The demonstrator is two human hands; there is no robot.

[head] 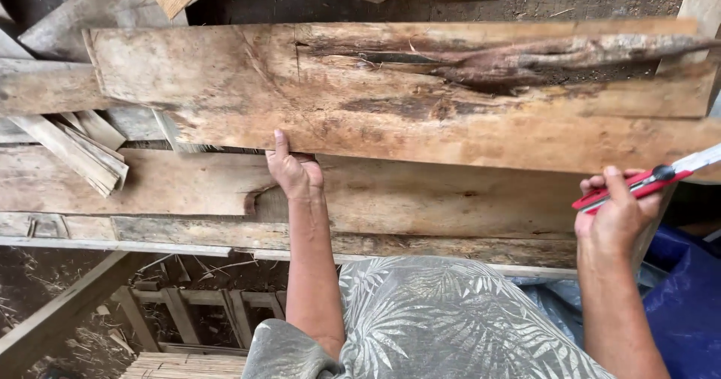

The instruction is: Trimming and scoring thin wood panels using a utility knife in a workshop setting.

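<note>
While the left hand point(294, 172) reaches straight forward with its fingers pressed together and hooked under the near edge of the weathered plank point(405, 97), thumb pointing up against the plank's face, the right hand point(617, 212) sits at the plank's right end with its fingers curled tight around a red-handled tool point(646, 182) with a pale blade. That plank lies crosswise atop a second long board point(150, 184), with loose offcuts point(82, 150) stacked at the left and a blue tarp point(687, 289) at lower right.
</note>
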